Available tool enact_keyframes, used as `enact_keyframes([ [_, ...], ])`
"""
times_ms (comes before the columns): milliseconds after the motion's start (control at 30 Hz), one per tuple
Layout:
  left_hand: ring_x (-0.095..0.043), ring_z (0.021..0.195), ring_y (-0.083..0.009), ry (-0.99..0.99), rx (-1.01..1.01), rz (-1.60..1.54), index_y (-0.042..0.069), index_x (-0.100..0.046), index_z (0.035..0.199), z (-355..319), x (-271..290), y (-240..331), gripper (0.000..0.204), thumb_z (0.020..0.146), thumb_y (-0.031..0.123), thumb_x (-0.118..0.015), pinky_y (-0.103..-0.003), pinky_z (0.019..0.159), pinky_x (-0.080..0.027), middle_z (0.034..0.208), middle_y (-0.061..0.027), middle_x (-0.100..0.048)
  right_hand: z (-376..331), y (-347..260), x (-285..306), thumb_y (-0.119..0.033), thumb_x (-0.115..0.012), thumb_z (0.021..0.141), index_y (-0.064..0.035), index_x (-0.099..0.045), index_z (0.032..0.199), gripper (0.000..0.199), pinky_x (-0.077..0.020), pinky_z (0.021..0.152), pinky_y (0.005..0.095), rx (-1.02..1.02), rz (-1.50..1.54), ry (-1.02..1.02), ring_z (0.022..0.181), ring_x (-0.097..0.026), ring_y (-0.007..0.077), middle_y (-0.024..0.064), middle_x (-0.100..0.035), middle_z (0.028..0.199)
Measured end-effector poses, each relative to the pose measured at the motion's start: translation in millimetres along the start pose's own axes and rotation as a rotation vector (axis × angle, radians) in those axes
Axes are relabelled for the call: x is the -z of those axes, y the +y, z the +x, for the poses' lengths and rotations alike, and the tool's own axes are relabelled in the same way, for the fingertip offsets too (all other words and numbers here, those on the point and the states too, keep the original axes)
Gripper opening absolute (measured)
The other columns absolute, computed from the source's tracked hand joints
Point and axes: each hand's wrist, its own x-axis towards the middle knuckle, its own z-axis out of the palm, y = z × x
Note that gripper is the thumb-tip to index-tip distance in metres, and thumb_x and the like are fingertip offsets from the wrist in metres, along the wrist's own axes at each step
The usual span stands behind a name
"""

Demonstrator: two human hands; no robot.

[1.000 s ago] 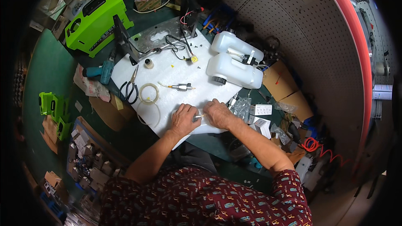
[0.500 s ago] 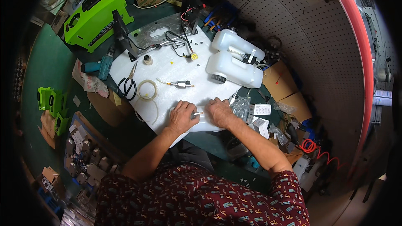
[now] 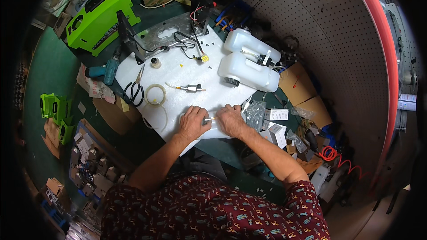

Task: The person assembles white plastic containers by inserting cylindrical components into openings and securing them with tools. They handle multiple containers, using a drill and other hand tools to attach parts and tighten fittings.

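A white plastic tank [image 3: 216,133] lies on its side under both my hands at the near edge of the foam sheet. Closed fingers of my left hand [image 3: 193,122] grip a small metal fitting [image 3: 208,119], whose yellowish tip points toward the other hand. My right hand [image 3: 230,122] rests curled by that tip, fingers closed; what they pinch is hidden. Beyond the hands lies a silver pump [image 3: 191,89] with a short tube. A coil of clear hose [image 3: 156,95] sits left of it, next to black-handled scissors [image 3: 134,92].
Two white tanks [image 3: 249,73] with black caps stand at the right. A teal drill [image 3: 110,71], a green housing [image 3: 104,22] and a metal plate with wiring [image 3: 165,35] lie at the far left. Small white boxes [image 3: 276,114] and plastic bags [image 3: 255,115] are right of my hands.
My right hand has shifted slightly left, closer to my left hand. My left hand keeps its hold on the fitting. The view has moved a little.
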Motion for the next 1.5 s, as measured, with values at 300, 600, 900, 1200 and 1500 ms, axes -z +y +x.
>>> enact_keyframes([
  [300,-0.062,0.093,-0.0333,0.014,-0.004,0.009,0.008,-0.066,0.093,0.8,-2.4,-1.1,0.023,0.077,0.015,-0.080,-0.047,0.079,-0.055,0.094,-0.0100,-0.064,-2.1,3.5,-7.1,-0.014,-0.068,0.095,-0.0059,-0.073,0.095,0.009,-0.0414,0.089,0.0460,0.163,0.041,0.127,0.098,-0.061,0.0300,0.0097,-0.069,0.094],
  [600,-0.063,0.093,-0.0339,0.016,-0.014,-0.014,0.008,-0.065,0.093,0.2,-0.8,1.3,0.023,0.077,0.014,-0.081,-0.046,0.080,-0.054,0.093,-0.0103,-0.064,-14.4,10.5,8.0,-0.018,-0.068,0.097,-0.0087,-0.077,0.104,0.014,-0.0414,0.089,0.0457,0.072,0.071,0.092,0.103,-0.060,0.0295,0.0083,-0.069,0.101],
  [900,-0.063,0.093,-0.0343,0.012,-0.012,-0.054,0.007,-0.065,0.092,-0.4,0.5,1.7,0.024,0.076,0.013,-0.083,-0.046,0.082,-0.054,0.094,-0.0111,-0.066,-6.1,10.7,-1.4,-0.011,-0.067,0.096,-0.0016,-0.069,0.092,0.011,-0.0444,0.086,0.0448,0.116,0.105,0.104,0.099,-0.059,0.0319,0.0128,-0.067,0.096],
  [1200,-0.062,0.089,-0.0360,0.066,-0.061,-0.069,0.006,-0.063,0.089,4.2,-1.1,0.3,0.027,0.073,0.010,-0.084,-0.047,0.078,-0.053,0.091,-0.0123,-0.065,-5.6,12.7,2.9,-0.008,-0.066,0.093,-0.0019,-0.068,0.093,0.007,-0.0484,0.089,0.0424,0.219,0.125,0.126,0.096,-0.059,0.0320,0.0134,-0.066,0.094],
  [1500,-0.062,0.089,-0.0357,0.070,-0.085,-0.070,0.006,-0.062,0.088,5.6,0.6,1.8,0.026,0.072,0.009,-0.083,-0.047,0.077,-0.053,0.090,-0.0120,-0.064,-2.6,13.1,-3.1,-0.007,-0.069,0.089,-0.0033,-0.068,0.091,0.004,-0.0486,0.086,0.0434,0.291,0.098,0.179,0.095,-0.058,0.0338,0.0135,-0.063,0.093],
])
